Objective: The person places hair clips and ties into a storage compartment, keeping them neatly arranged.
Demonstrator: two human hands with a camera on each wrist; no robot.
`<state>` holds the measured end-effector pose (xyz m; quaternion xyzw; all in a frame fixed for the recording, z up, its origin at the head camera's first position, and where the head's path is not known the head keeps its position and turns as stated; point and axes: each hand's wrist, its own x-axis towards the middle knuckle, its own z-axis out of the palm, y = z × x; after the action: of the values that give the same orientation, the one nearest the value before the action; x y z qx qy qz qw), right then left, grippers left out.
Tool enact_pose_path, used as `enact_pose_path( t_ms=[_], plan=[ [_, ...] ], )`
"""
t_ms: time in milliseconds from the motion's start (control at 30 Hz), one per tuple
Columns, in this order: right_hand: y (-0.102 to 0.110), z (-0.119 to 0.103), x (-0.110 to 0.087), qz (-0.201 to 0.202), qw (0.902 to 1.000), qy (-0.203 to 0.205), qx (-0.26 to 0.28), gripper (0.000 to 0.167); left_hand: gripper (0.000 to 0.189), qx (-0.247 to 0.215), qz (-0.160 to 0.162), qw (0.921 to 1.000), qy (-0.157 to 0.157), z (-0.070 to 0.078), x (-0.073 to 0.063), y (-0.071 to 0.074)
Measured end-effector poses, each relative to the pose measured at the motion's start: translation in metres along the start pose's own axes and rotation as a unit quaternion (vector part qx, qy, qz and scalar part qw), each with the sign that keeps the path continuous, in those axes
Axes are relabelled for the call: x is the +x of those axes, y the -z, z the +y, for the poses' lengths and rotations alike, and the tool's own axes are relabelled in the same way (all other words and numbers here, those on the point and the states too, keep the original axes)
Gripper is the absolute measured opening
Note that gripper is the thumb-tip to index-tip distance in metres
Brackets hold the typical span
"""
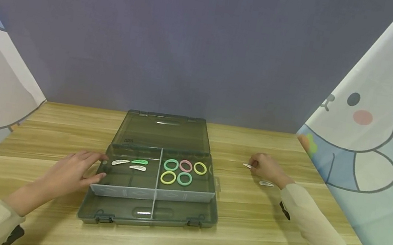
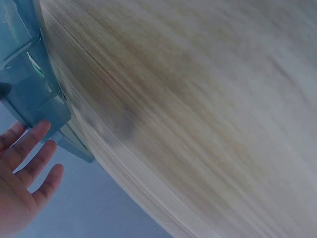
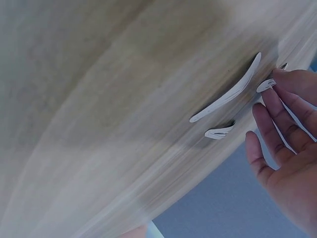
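Note:
My right hand [image 1: 265, 167] pinches a white snap hair clip [image 1: 247, 165] between thumb and fingers, close to the tabletop right of the box; the right wrist view shows the clip [image 3: 266, 86] at the fingertips. Two more white hair clips lie near it there, a long one [image 3: 225, 96] and a small-looking one [image 3: 219, 132]. My left hand [image 1: 69, 170] touches the left wall of a grey translucent box [image 1: 118, 192], fingers fairly straight. In the box's left compartment lie a green hair clip [image 1: 140, 161] and two white ones, one of them nearer the front [image 1: 137, 167].
The box's lid [image 1: 163, 132] lies folded back behind it. Its right compartment holds several ring-shaped hair ties, among them a pink one [image 1: 185, 166] and a yellow one [image 1: 200, 168]. Dividers split the box. A grey cloth backdrop [image 1: 181, 50] stands behind the wooden table [image 1: 239, 242].

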<state>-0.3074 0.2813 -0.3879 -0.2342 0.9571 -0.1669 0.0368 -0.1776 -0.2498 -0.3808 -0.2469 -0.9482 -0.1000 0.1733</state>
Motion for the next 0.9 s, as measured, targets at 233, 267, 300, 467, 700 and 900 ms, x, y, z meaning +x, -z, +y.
enact_pose_path(
  t_ms=[233,267,300,467,700,900],
  plan=[
    [0.001,-0.001,0.001,-0.003,1.0,-0.002,0.003,0.012,0.039,0.001,0.008,0.9999,-0.006,-0.001,-0.001,-0.001],
    [0.0,-0.002,0.001,-0.002,1.0,-0.002,0.004,0.012,0.039,0.001,0.008,1.0,-0.005,-0.001,-0.001,-0.001],
    [0.001,-0.002,0.001,-0.003,1.0,-0.002,0.006,0.013,0.039,0.001,0.007,1.0,-0.005,-0.001,-0.001,-0.001],
    [0.003,-0.002,0.001,-0.005,0.9999,-0.004,0.016,0.013,0.039,0.001,0.007,1.0,-0.004,-0.001,-0.001,0.0],
    [0.008,-0.005,0.001,-0.001,0.9997,0.001,0.024,0.015,0.04,0.001,0.008,1.0,-0.004,-0.001,-0.002,0.001],
    [0.011,-0.014,0.0,0.009,0.9999,0.005,-0.001,0.013,0.039,-0.001,0.01,0.9999,-0.005,0.0,-0.002,0.001]
  ],
)
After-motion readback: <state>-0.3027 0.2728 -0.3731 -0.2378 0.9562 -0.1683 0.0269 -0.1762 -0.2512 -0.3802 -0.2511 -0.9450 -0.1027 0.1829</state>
